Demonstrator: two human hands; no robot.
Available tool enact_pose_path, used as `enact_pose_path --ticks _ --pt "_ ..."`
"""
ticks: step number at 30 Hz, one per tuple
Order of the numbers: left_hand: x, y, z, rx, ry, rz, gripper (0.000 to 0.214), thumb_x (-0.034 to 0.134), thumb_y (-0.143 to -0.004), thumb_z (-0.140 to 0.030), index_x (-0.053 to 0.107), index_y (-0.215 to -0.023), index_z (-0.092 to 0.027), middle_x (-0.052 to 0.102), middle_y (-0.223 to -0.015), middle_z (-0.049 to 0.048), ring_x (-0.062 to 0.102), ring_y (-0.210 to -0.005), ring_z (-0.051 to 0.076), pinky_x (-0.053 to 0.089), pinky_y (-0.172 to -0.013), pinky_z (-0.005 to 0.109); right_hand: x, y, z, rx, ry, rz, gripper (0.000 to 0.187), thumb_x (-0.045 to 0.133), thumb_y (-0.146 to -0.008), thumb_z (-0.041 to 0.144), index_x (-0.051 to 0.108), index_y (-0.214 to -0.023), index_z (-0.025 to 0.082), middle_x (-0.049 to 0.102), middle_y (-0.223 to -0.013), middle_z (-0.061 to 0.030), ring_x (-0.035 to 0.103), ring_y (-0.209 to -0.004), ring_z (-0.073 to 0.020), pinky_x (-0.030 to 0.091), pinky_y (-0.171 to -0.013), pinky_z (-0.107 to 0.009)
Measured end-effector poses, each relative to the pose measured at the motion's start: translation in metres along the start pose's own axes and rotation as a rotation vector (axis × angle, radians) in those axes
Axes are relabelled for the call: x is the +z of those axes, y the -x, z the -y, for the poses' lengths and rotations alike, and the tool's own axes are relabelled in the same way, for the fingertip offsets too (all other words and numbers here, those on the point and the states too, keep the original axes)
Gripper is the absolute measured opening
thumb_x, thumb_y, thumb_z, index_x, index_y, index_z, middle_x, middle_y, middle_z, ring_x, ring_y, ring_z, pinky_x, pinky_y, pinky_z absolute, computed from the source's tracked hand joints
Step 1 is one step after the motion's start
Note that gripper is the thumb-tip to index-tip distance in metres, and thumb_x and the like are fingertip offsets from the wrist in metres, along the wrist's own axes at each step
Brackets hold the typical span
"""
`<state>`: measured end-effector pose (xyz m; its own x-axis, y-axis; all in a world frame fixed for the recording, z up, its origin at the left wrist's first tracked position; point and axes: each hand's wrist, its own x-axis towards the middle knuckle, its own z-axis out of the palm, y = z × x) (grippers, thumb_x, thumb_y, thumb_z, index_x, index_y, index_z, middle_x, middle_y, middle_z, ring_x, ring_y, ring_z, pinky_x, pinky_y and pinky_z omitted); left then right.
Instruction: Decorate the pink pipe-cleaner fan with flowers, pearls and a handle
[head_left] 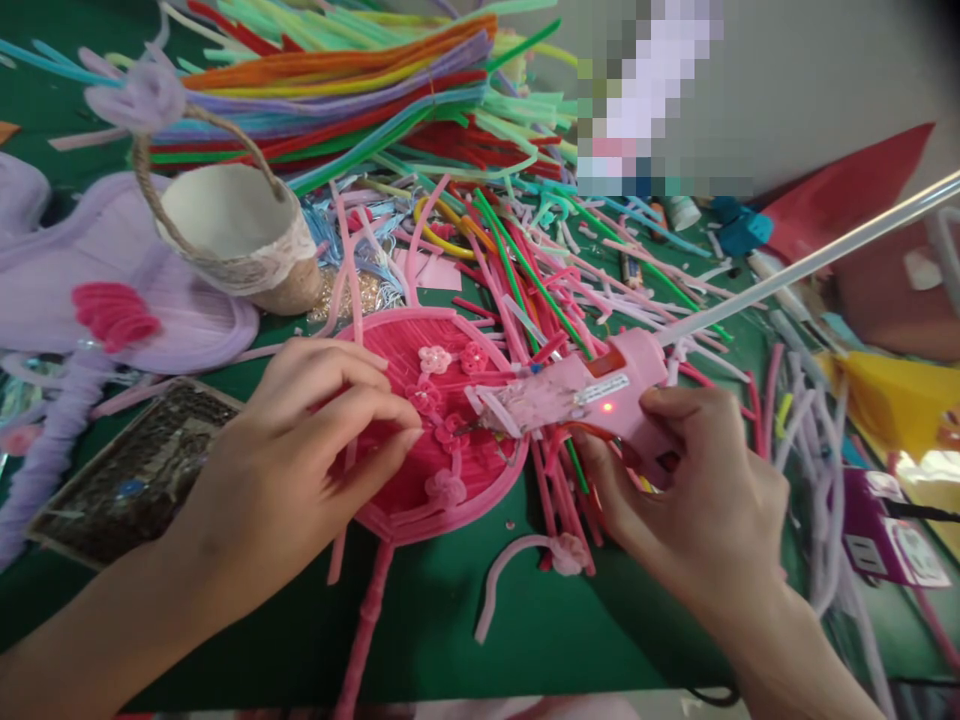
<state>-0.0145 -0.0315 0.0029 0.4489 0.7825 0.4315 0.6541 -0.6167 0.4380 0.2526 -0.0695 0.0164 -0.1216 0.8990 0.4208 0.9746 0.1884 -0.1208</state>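
Observation:
My right hand [697, 480] grips a pink hot glue gun [626, 380], its small light glowing and a long clear glue stick [810, 265] jutting from the back. The gun's nozzle points left over a round pink fan [397, 500] made of pipe cleaners, close to small pink flowers [450, 432] on its face. Above the fan's left side is my left hand [322, 430], thumb and index fingertip pinched together beside the flowers. What sits between those fingertips is too small to make out. A loose pipe-cleaner flower with a curved stem [568, 553] lies below the fan.
Bundled colourful pipe cleaners [337, 90] lie at the back, with many cut pieces [525, 270] scattered behind the fan. At left are a basket with a rope handle [232, 220], a lilac fan [187, 320] and a dark rectangular tray [135, 480]. A purple box [889, 530] stands right.

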Motion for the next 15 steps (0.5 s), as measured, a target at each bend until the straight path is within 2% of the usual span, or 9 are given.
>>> enact_pose_path --ticks 8,12,15 --pt "0.0008 0.0003 0.0010 0.011 0.007 -0.019 0.006 0.060 -0.092 -0.021 0.062 -0.093 -0.026 0.062 -0.094 0.0012 0.060 -0.097 0.020 0.050 -0.090 0.037 -0.0008 0.0013 0.0012 0.018 0.011 0.004 0.028 0.062 -0.088 0.042 0.048 -0.104 0.024 0.066 -0.080 -0.0018 0.058 -0.048 -0.0134 0.040 -0.041 -0.025" --pt "0.0011 0.0004 0.0008 0.006 0.009 -0.013 0.006 0.061 -0.091 -0.020 0.062 -0.093 -0.025 0.063 -0.093 0.0018 0.060 -0.098 0.021 0.051 -0.091 0.037 -0.0011 0.0007 0.0019 -0.004 0.025 0.012 0.025 0.061 -0.089 0.040 0.047 -0.103 0.024 0.066 -0.080 -0.0025 0.061 -0.053 -0.0154 0.042 -0.044 -0.026" --pt "0.0008 0.0003 0.0004 0.009 0.010 -0.009 0.006 0.062 -0.090 -0.019 0.062 -0.093 -0.024 0.063 -0.092 0.0024 0.061 -0.099 0.021 0.051 -0.091 0.038 -0.0004 0.0019 0.0011 0.040 0.030 0.002 0.028 0.060 -0.088 0.043 0.048 -0.104 0.024 0.066 -0.078 -0.0021 0.058 -0.049 -0.0150 0.042 -0.043 -0.027"
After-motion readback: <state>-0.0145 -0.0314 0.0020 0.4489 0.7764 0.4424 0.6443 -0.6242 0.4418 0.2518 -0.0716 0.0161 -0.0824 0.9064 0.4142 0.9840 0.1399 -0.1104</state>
